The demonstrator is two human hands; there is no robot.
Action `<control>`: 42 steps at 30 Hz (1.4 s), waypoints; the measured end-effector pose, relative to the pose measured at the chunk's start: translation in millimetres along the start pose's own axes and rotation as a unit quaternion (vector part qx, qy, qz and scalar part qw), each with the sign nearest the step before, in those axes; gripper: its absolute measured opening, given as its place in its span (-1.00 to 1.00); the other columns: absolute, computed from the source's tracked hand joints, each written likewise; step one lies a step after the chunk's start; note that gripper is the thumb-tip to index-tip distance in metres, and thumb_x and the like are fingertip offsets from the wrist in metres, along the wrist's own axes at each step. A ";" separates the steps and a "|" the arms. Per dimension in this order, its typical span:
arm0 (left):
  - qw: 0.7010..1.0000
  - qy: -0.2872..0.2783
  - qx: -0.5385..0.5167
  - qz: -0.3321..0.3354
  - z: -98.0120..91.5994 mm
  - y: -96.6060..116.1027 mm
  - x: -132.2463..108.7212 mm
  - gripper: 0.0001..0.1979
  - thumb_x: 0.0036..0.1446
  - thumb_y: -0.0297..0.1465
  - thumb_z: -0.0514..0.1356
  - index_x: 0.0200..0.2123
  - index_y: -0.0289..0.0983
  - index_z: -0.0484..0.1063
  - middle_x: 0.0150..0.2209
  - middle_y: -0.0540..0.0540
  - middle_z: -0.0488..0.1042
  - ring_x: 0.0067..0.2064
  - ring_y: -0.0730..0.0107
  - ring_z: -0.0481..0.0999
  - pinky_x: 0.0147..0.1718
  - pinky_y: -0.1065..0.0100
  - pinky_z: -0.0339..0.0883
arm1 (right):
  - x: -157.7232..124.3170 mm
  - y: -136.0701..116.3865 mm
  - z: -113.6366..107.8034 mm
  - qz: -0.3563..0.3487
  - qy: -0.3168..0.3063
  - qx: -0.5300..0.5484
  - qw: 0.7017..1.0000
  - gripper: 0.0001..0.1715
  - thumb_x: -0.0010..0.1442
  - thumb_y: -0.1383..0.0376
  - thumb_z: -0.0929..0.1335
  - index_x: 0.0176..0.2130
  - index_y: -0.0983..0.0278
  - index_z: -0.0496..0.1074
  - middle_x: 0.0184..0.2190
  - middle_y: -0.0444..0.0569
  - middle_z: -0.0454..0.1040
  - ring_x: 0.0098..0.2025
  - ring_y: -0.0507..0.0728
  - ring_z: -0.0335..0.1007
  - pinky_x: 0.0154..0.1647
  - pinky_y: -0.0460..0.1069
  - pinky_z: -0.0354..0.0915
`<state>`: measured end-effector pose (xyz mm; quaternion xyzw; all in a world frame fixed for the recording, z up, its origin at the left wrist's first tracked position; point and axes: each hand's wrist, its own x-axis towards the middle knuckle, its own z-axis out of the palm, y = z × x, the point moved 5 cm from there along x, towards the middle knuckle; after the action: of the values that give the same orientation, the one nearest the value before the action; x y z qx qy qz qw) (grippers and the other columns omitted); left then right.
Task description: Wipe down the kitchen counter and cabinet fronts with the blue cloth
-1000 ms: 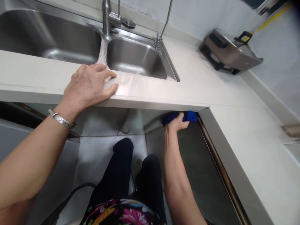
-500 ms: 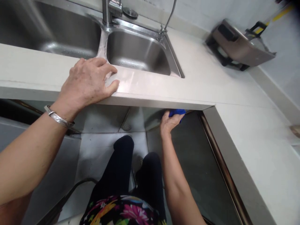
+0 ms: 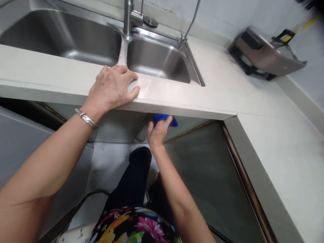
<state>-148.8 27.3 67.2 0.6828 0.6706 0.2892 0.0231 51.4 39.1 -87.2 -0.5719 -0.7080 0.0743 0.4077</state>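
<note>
Right hand (image 3: 158, 131), blue cloth (image 3: 164, 118) shifted leftward

A double-bowl stainless steel sink (image 3: 123, 50) lies at top left. A chrome mixer tap (image 3: 128, 17) stands behind its divider, and a thin curved spout (image 3: 188, 25) rises at the right bowl's far corner. A blurred brown metal appliance with black handles (image 3: 265, 54) sits far right. Below, a round floor drain (image 3: 141, 136) shows in pale grey floor tiles (image 3: 111, 165).

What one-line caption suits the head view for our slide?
Left hand braced on the counter beside the double sink, right hand holding a blue cloth beneath the counter's front edge.
</note>
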 end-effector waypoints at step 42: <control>0.973 -0.124 0.190 0.037 -7.8 -9.2 28.9 -0.19 0.26 0.09 -0.22 0.30 -0.29 0.35 0.28 -0.30 0.37 0.28 -0.26 0.38 0.23 -0.21 0.29 | 97.4 124.9 -216.5 0.115 -0.039 0.047 0.992 -0.65 0.05 0.11 0.37 -0.23 0.26 0.55 -0.43 -0.10 0.50 -0.32 0.19 0.41 -0.20 0.08 0.42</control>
<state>-162.3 52.3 80.4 0.7296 0.6794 0.0702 -0.0343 287.0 87.6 31.5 -0.6265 -0.6484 0.1758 0.3952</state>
